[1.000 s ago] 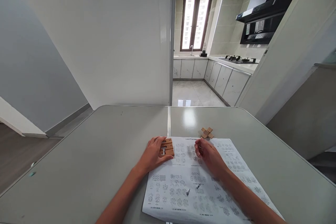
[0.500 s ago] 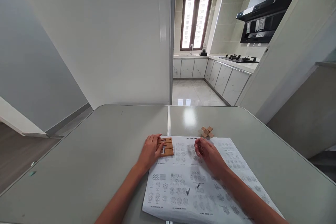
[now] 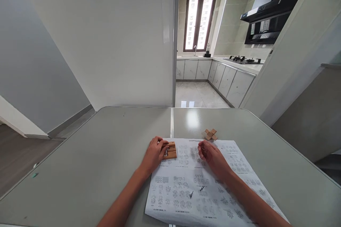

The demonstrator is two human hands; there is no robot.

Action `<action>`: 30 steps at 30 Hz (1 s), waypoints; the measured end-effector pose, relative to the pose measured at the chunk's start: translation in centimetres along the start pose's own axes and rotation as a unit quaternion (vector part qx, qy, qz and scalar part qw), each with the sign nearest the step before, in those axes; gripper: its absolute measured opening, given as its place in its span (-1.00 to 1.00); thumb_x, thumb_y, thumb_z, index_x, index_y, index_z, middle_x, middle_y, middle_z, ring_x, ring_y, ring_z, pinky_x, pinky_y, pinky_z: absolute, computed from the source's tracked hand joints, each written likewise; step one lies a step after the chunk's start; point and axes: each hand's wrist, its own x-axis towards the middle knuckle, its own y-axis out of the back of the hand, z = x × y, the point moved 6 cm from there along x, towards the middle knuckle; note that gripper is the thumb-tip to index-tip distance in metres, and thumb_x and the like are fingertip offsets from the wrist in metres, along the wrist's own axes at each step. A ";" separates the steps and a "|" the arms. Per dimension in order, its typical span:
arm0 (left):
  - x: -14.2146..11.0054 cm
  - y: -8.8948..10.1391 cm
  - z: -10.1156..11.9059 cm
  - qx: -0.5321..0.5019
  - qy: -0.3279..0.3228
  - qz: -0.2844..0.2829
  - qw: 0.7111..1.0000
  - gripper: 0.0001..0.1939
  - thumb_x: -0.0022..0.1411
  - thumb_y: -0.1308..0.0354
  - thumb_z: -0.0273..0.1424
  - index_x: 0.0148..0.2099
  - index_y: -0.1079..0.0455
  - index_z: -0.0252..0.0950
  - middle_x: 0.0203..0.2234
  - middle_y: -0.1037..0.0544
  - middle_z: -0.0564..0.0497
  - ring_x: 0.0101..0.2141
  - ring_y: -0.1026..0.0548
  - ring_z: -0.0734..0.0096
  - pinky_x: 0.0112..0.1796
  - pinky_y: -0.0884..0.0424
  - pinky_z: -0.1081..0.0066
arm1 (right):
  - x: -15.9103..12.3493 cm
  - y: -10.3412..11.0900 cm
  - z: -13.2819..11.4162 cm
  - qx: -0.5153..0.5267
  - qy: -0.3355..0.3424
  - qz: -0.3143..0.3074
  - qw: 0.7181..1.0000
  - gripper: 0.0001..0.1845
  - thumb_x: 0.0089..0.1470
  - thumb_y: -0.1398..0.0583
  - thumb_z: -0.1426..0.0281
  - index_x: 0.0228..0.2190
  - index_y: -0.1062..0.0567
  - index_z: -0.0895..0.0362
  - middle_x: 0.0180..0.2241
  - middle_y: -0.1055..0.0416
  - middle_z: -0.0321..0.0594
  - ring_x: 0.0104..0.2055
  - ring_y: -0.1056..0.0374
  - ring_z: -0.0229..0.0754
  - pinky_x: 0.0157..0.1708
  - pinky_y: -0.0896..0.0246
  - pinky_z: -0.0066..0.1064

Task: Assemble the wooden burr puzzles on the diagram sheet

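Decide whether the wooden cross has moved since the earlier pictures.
No: judged against the table seam, the wooden cross keeps its place to the right, at the far edge of the paper sheet.

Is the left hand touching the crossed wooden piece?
No, the left hand is on the slotted wooden block, while the crossed wooden piece lies beyond the right hand.

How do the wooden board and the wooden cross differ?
The board looks flat and blocky; the cross is X-shaped. The left hand partly covers the board; the cross shows uncovered. The board lies farther left; the cross, farther right. Both look brown and wooden.
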 end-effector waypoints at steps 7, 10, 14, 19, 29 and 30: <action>0.1 0.0 0.2 -0.008 -0.002 -0.008 1.000 -0.77 0.50 -0.02 -0.21 -0.10 -0.43 -0.20 -0.04 -0.52 -0.08 -0.06 -0.53 0.17 0.04 -0.47 0.08 | -0.1 0.0 0.1 0.008 -0.001 0.001 1.000 -0.59 0.12 -0.36 -0.04 -0.33 -0.58 0.05 -0.39 -0.42 -0.23 -0.42 -0.22 -0.19 -0.43 -0.18 -0.35; 0.1 -0.1 0.2 -0.001 -0.001 -0.015 1.000 -0.75 0.50 -0.01 -0.16 -0.11 -0.41 -0.18 -0.07 -0.56 -0.06 -0.09 -0.53 0.17 0.02 -0.46 0.08 | -0.3 -0.2 -0.1 0.002 -0.001 -0.003 1.000 -0.59 0.13 -0.34 -0.04 -0.33 -0.58 0.05 -0.39 -0.41 -0.23 -0.43 -0.22 -0.19 -0.44 -0.18 -0.34; 0.1 0.0 0.5 0.014 -0.002 -0.018 1.000 -0.70 0.50 -0.02 -0.11 -0.15 -0.43 -0.17 -0.17 -0.60 -0.04 -0.16 -0.53 0.17 -0.04 -0.46 0.10 | -0.3 -0.2 -0.3 -0.008 -0.001 -0.001 1.000 -0.57 0.13 -0.33 -0.07 -0.34 -0.57 0.05 -0.40 -0.42 -0.23 -0.46 -0.20 -0.19 -0.45 -0.16 -0.33; 0.0 0.1 0.4 -0.002 0.006 -0.014 1.000 -0.70 0.45 -0.08 -0.05 -0.09 -0.41 -0.17 -0.19 -0.60 -0.03 -0.16 -0.55 0.14 -0.09 -0.49 0.13 | -0.2 -0.3 -0.4 -0.012 0.001 0.006 1.000 -0.55 0.09 -0.34 -0.10 -0.35 -0.57 0.04 -0.41 -0.41 -0.23 -0.46 -0.20 -0.18 -0.46 -0.16 -0.32; 0.1 -0.4 -0.1 0.003 -0.003 -0.035 0.999 -0.69 0.45 -0.09 -0.07 0.00 -0.40 -0.18 -0.14 -0.57 -0.05 -0.11 -0.52 0.11 -0.02 -0.47 0.07 | -0.4 -0.5 -0.5 0.001 0.000 0.002 1.000 -0.58 0.12 -0.35 -0.06 -0.35 -0.59 0.05 -0.40 -0.40 -0.23 -0.44 -0.20 -0.20 -0.45 -0.18 -0.35; 0.1 -0.5 -0.2 0.008 -0.004 -0.039 0.999 -0.68 0.45 -0.09 -0.06 0.00 -0.41 -0.18 -0.13 -0.57 -0.06 -0.09 -0.52 0.10 -0.01 -0.46 0.07 | -0.4 -0.4 -0.4 0.002 -0.001 0.001 1.000 -0.58 0.12 -0.35 -0.06 -0.35 -0.59 0.05 -0.39 -0.40 -0.23 -0.44 -0.20 -0.21 -0.45 -0.18 -0.35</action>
